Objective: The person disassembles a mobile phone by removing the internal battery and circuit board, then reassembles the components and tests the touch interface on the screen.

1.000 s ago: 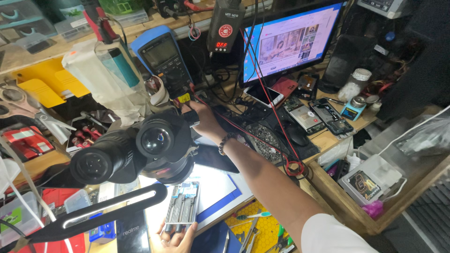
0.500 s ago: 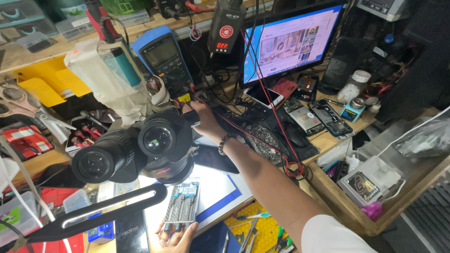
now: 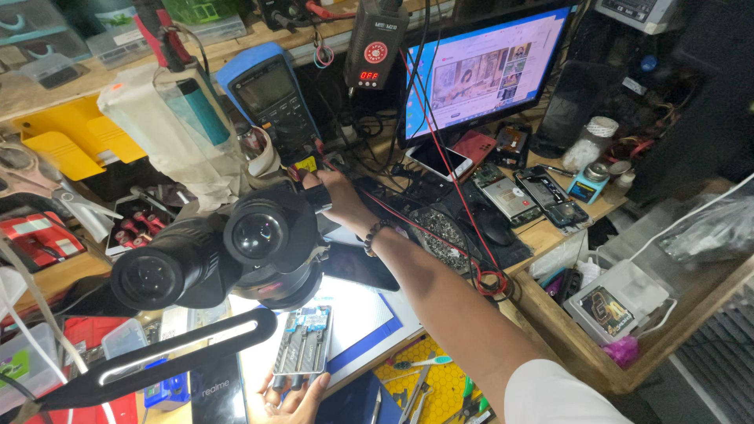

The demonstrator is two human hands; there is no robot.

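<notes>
right hand behind microscope, left hand at bench edge

Left hand cut off by bottom edge. Right hand fingertips hidden behind microscope. Holder top hidden beneath it. Grips impossible to tell.
</notes>
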